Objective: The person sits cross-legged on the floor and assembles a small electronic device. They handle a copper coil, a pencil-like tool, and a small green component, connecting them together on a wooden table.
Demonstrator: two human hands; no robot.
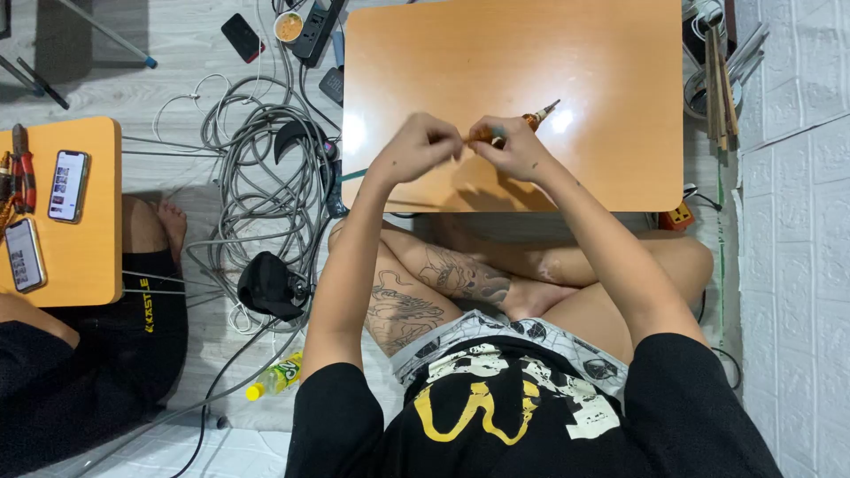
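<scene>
Two phones [67, 185] lie on the small table [93, 257], one cup [289, 26] holds orange stuff, and the left hand [416, 146] and right hand [512, 146] both pinch one screwdriver [529, 119].

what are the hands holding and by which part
Right hand grips a screwdriver by its handle; the left hand meets its rear end, hold unclear.

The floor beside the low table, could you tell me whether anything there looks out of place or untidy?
Yes. A big grey tangle of cables sprawls loosely across the floor left of the orange table, and a small plastic bottle lies on its side by the person's left arm. On the table itself, only the tool held by both hands shows.
</scene>
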